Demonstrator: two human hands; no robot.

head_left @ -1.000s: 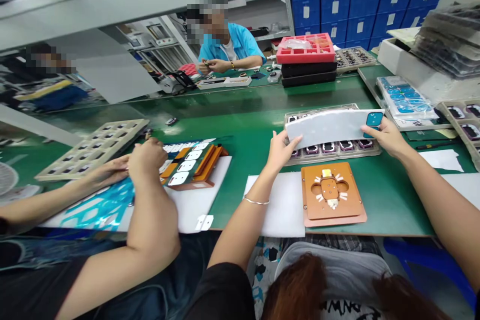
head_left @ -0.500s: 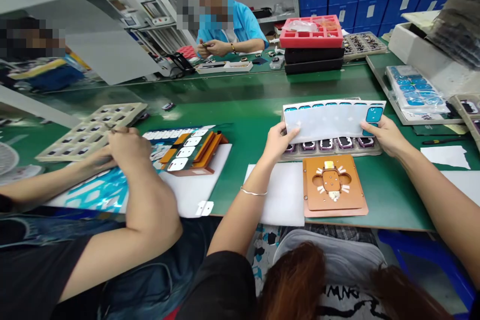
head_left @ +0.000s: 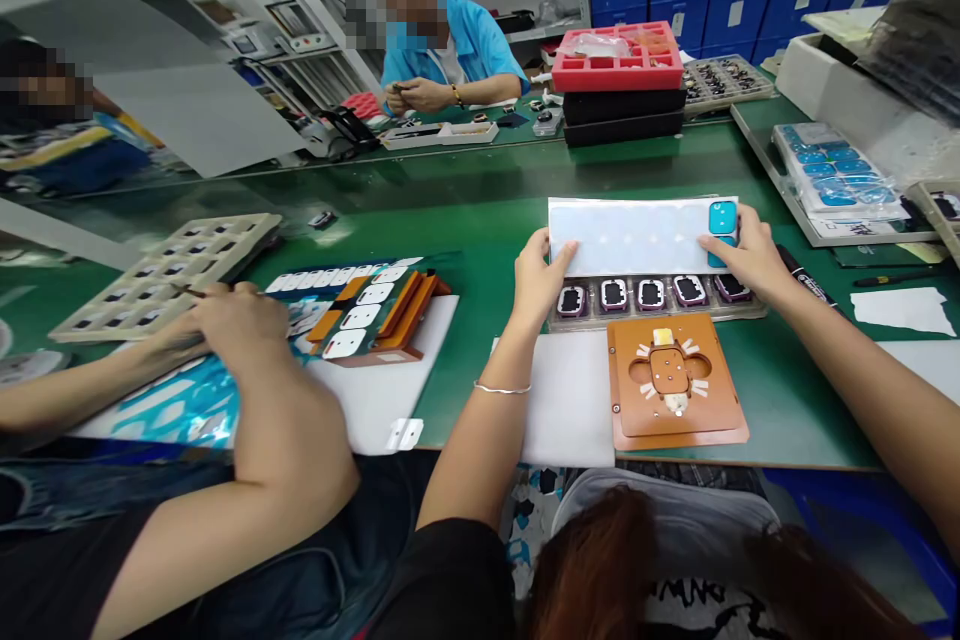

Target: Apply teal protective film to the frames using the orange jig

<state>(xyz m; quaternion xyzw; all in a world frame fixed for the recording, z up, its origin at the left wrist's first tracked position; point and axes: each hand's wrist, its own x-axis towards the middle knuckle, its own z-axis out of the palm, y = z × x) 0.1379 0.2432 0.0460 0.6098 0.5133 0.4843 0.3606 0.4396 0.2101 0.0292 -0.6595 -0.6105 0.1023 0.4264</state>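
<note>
A white sticker sheet [head_left: 630,235] is stretched between my two hands above a clear plastic tray [head_left: 754,310]. My left hand [head_left: 541,270] pinches its left end, thumb on the front face. At the other end my right hand [head_left: 742,250] grips it beside blue rounded-square stickers [head_left: 722,217]. The sheet covers the tray's back part. Along the tray's front edge shows a row of several dark purple watch-like frames [head_left: 613,295]. Nearer to me lies an orange-brown fixture [head_left: 679,420] with a rounded-square nest and small white pads.
A white foam sheet [head_left: 570,400] lies left of the fixture. A black marker [head_left: 806,275] and torn paper [head_left: 904,310] are at the right. To my left a co-worker's hands [head_left: 240,315] work near a beige tray [head_left: 161,275]. A red tray [head_left: 619,75] tops black boxes at the back.
The sheet has levelled out and its face now shows more fully; the blue row along its top edge is out of sight. Both hands still hold it. The view has shifted slightly.
</note>
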